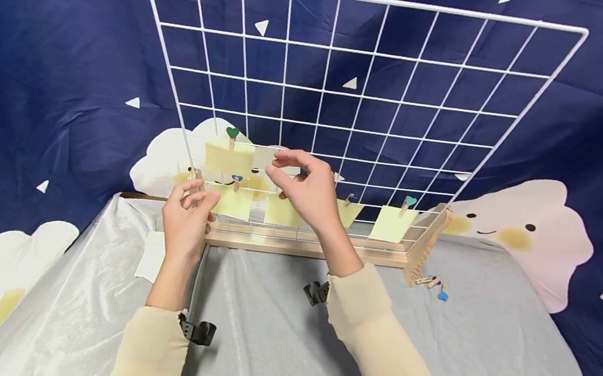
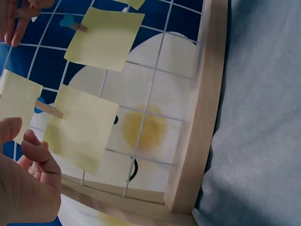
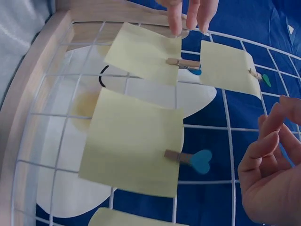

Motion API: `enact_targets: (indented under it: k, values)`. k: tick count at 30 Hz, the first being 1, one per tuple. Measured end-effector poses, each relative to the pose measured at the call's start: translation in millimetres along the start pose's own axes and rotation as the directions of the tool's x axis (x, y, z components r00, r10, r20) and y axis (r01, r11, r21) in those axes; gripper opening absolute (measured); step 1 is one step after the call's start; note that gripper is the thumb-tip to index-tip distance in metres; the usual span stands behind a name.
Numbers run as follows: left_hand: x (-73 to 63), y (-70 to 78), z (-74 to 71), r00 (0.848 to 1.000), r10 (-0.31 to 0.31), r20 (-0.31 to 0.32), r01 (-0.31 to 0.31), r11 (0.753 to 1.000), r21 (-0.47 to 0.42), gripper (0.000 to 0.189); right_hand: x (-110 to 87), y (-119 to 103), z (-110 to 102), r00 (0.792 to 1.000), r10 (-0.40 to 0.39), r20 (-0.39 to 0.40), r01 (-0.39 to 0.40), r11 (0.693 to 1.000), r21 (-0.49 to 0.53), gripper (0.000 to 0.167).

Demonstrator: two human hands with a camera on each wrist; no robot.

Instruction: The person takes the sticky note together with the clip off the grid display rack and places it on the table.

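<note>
My left hand [image 1: 184,218] is raised at the grid's lower left, fingers bent beside a yellow sticky note [image 1: 234,204]; nothing shows in its grasp. A wooden clothespin with a blue heart [image 1: 236,179] holds that note. My right hand [image 1: 309,192] hovers before the middle of the white wire grid [image 1: 333,48]. Its fingers are loosely bent and hold nothing in the right wrist view. Above left, a green-heart clothespin [image 1: 232,133] holds another note [image 1: 229,160]. A middle note [image 1: 282,212] is partly behind the right hand. A teal-heart clothespin [image 1: 409,201] holds the rightmost note [image 1: 393,224].
The grid stands in a wooden base [image 1: 306,249] on a grey cloth [image 1: 264,320]. Loose clothespins [image 1: 433,282] lie to its right. Pale paper [image 1: 151,258] lies at the left, partly behind the left arm. A dark blue patterned curtain [image 1: 75,19] hangs behind.
</note>
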State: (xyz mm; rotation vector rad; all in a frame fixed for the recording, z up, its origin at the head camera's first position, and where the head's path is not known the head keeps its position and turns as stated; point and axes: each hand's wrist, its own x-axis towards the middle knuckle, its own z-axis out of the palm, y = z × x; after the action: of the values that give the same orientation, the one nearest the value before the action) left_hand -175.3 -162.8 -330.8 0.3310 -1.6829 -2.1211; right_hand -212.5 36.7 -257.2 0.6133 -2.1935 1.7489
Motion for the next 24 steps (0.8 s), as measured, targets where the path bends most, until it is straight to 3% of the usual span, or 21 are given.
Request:
enact_targets:
  k: [14, 24]
  values:
    - [6.7, -0.2, 11.0, 1.000, 0.006, -0.027, -0.008, 0.998, -0.064, 0.036, 8.3, -12, 16, 1.000, -0.011, 0.000, 0.011, 1.000, -0.001, 0.023]
    - [6.6, 3.1, 13.8, 0.999, 0.016, -0.031, -0.018, 0.998, -0.068, 0.052, 15.2, -23, 29, 0.998, -0.069, 0.004, 0.069, 0.997, -0.023, 0.026]
